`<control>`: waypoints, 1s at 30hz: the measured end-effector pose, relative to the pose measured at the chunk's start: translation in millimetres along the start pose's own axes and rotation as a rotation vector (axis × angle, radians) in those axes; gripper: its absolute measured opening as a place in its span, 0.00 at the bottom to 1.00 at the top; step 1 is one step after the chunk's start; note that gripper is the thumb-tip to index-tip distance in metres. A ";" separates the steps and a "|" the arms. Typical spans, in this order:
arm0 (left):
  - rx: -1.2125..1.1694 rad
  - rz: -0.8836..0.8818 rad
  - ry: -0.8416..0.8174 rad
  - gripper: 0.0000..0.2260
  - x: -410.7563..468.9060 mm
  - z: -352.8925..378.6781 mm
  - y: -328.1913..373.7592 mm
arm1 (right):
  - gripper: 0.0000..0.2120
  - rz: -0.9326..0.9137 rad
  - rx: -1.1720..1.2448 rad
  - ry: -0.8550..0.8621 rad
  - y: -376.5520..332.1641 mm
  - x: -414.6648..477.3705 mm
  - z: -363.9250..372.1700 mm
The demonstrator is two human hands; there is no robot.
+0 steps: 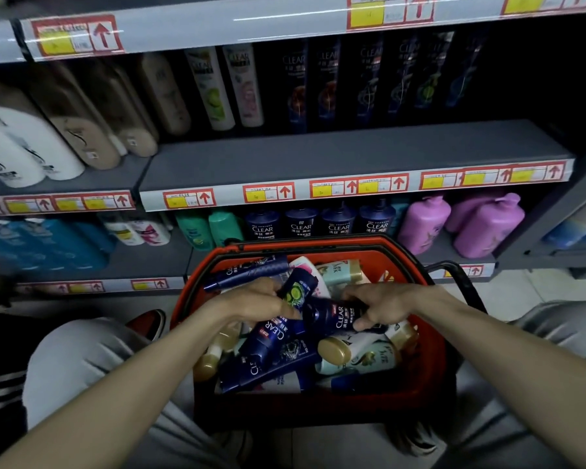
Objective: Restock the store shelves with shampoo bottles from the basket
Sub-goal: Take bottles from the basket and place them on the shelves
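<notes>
Head view looks down on us crouched before the shelves, with the red basket [183, 299] on the floor between our knees. Both our hands are down inside it. Our left hand [254, 299] curls its fingers round the lime-label bottle [298, 287] — a dark blue one with a green fruit picture, tilted up out of the heap. Our right hand [383, 302] grips the blue bottle [335, 318] just beside it, thumb underneath and fingers over the top. Under these 2 lie more shampoo bottles [278, 360] in a jumble, dark blue ones mixed with pale ones that have gold caps [334, 350]. Ahead, the middle shelf [352, 147] has a bare front strip, and a row of dark bottles [366, 82] stands at its back. Red-and-yellow price tags [274, 192] run along its edge. On the shelf below, 4 pump bottles [318, 225] — dark blue — stand side by side, next to purple jugs [487, 228] on the right
</notes>
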State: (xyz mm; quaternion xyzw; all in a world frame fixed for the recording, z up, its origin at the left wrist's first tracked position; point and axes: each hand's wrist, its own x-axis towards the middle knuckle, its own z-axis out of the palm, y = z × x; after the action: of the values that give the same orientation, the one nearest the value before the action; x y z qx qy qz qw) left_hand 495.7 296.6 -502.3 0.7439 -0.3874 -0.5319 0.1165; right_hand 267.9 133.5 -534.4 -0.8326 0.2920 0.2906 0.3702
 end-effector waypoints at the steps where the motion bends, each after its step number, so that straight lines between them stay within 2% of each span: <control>1: -0.037 0.001 0.009 0.27 2.7 -1.0 -3.7 | 0.37 -0.020 0.055 0.015 -0.4 -0.8 -0.3; 2: -0.086 0.000 0.039 0.35 3.3 -1.7 -5.8 | 0.35 -0.043 0.131 0.034 -1.3 -1.1 -1.5; 4: -0.155 0.049 0.113 0.40 3.2 -3.5 -9.3 | 0.29 -0.096 0.278 0.097 -5.6 -3.0 -5.5; 6: -0.127 0.092 0.169 0.39 4.8 -9.0 -11.9 | 0.26 -0.152 0.385 0.180 -12.8 -5.8 -10.5; 9: 0.042 0.165 0.213 0.32 -2.7 -18.0 -9.1 | 0.22 -0.205 0.516 0.263 -20.0 -7.8 -14.2; 12: 0.169 0.278 0.352 0.25 -9.0 -22.1 -7.5 | 0.20 -0.215 0.587 0.309 -22.9 -7.7 -15.8; 15: 0.058 0.389 0.447 0.23 -14.8 -27.2 -4.6 | 0.18 -0.223 0.628 0.346 -26.0 -8.3 -15.1; 18: -0.113 0.463 0.542 0.27 -17.1 -32.1 1.7 | 0.17 -0.236 0.683 0.390 -29.1 -9.2 -13.4; 21: -0.374 0.519 0.470 0.26 -15.1 -25.6 8.0 | 0.14 -0.262 0.774 0.421 -31.9 -12.0 -13.4; 25: -0.683 0.524 0.432 0.15 -12.1 -20.1 19.0 | 0.14 -0.308 0.930 0.421 -42.1 -20.0 -17.9; 27: -0.743 0.534 0.408 0.12 -13.8 -23.9 26.8 | 0.15 -0.313 1.025 0.435 -50.1 -26.7 -24.1; 30: -0.708 0.597 0.404 0.12 -23.1 -37.0 44.6 | 0.10 -0.372 1.102 0.455 -66.1 -42.5 -39.5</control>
State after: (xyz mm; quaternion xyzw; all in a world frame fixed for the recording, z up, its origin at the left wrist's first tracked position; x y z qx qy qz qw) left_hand 505.0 273.9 -444.9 0.6036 -0.3487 -0.4196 0.5814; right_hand 296.7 150.6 -453.1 -0.5971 0.3207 -0.1566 0.7184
